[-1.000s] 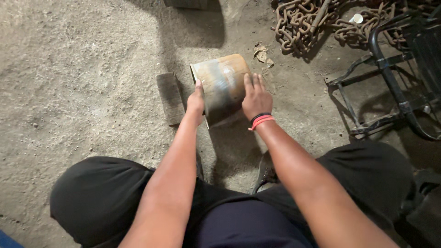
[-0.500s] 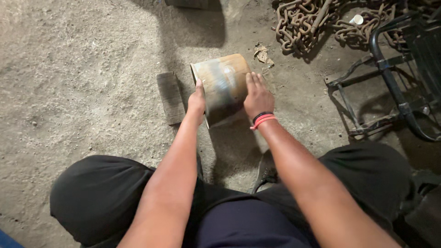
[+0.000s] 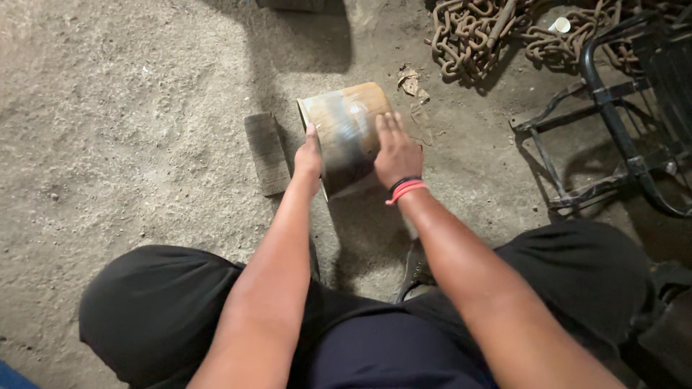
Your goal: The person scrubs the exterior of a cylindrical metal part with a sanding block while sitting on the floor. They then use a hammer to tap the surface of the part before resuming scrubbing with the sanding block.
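A rusty metal cylinder [image 3: 344, 127] with a bright ground band lies on its side on the dirt floor in front of me. My left hand [image 3: 308, 154] grips its left rim. On the cylinder's right side rests my right hand [image 3: 395, 149], fingers flat and pointing away; a red and black band circles that wrist. Both arms reach forward between my knees in dark trousers.
A flat dark block [image 3: 267, 153] lies just left of the cylinder. A heap of rusty chain [image 3: 481, 30] sits at the far right, with a black metal frame [image 3: 618, 130] beside it. Scraps of debris [image 3: 412, 81] lie behind the cylinder.
The cylinder and both hands hold nearly the same place; my right hand has shifted slightly on the cylinder's side.
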